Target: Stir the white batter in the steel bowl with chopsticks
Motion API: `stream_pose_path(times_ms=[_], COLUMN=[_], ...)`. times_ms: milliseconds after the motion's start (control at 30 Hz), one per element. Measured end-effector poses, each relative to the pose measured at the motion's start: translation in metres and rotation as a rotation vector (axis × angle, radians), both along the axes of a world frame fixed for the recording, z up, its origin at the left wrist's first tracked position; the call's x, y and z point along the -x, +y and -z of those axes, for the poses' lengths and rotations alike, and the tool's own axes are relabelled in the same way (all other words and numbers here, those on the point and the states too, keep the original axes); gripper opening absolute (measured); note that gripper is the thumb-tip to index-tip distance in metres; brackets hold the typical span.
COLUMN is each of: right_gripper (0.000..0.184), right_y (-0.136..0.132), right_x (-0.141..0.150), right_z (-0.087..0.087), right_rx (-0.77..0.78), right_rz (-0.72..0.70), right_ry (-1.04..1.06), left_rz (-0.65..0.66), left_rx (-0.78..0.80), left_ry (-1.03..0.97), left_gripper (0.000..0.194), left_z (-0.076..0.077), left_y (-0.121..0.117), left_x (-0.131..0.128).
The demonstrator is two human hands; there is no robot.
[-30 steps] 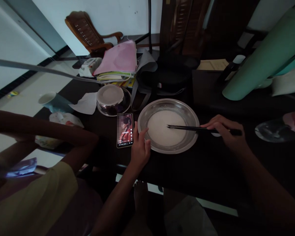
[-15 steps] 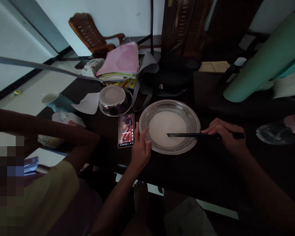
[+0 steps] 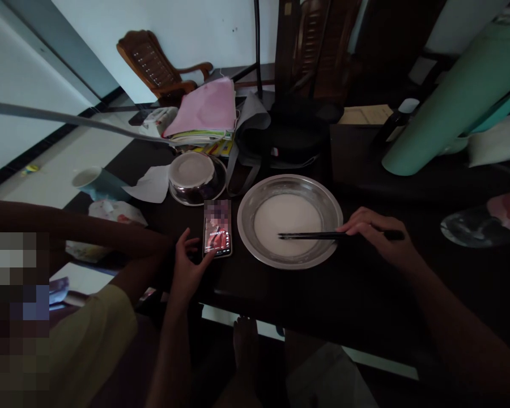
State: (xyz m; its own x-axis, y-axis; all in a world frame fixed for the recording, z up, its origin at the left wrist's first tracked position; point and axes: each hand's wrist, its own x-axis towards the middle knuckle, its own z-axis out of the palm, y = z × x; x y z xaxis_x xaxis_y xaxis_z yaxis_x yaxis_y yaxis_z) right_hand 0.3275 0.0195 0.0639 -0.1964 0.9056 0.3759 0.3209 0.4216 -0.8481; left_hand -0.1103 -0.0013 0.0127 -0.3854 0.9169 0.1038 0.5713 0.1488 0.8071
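Gripping the chopsticks [image 3: 310,235] in our right hand [image 3: 376,232], we needed low, steady tips inside the metal bowl [image 3: 247,221] of white liquid [image 3: 287,212], our left hand [image 3: 187,272] spread wide at the phone [image 3: 216,226] on the left.

"What do you see on the left?"
"I see a wooden armchair [image 3: 148,61] beyond a stack [image 3: 199,137] topped with something pink [image 3: 208,107]."
"And right?"
"I make out a green cylinder [image 3: 446,102] near a white-capped dark bottle [image 3: 394,124]."
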Motion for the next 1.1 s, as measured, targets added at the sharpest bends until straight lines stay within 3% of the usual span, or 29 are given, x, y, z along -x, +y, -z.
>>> stream_pose_path(times_ms=[167, 300, 400, 567, 667, 800, 967, 1100], right_gripper=[0.030, 0.028, 0.026, 0.030, 0.030, 0.022, 0.028, 0.028], right_y=[0.001, -0.001, 0.000, 0.002, 0.002, 0.004, 0.004, 0.002], right_x=[-0.006, -0.001, 0.001, -0.006, -0.005, -0.001, -0.005, -0.004], right_z=[0.002, 0.003, 0.003, 0.003, 0.002, 0.001, 0.002, 0.003], right_rx=[0.006, 0.032, 0.027, -0.025, -0.009, -0.052, -0.047, -0.001], right_rz=[0.095, 0.010, -0.005, 0.152, 0.099, 0.002, 0.160, 0.042], right_ry=[0.061, 0.085, 0.034, 0.039, 0.042, -0.034, 0.039, 0.021], left_rz=[0.132, 0.188, 0.175, 0.043, 0.017, 0.059, 0.125, 0.138], left_rx=[0.053, 0.096, 0.088, 0.085, 0.063, 0.023, -0.080, -0.069], left_ry=[-0.006, 0.015, 0.036, 0.116, 0.159, 0.171, 0.208, 0.276], left_gripper=[0.099, 0.100, 0.095, 0.064, 0.055, 0.052, 0.052, 0.055], left_z=[-0.001, -0.006, -0.007, -0.009, -0.011, -0.009, -0.001, 0.000], left_y=[0.003, 0.005, 0.010, 0.025, 0.032, 0.032, 0.029, 0.029], left_x=[0.008, 0.011, 0.010, -0.002, -0.005, -0.004, -0.003, -0.005])
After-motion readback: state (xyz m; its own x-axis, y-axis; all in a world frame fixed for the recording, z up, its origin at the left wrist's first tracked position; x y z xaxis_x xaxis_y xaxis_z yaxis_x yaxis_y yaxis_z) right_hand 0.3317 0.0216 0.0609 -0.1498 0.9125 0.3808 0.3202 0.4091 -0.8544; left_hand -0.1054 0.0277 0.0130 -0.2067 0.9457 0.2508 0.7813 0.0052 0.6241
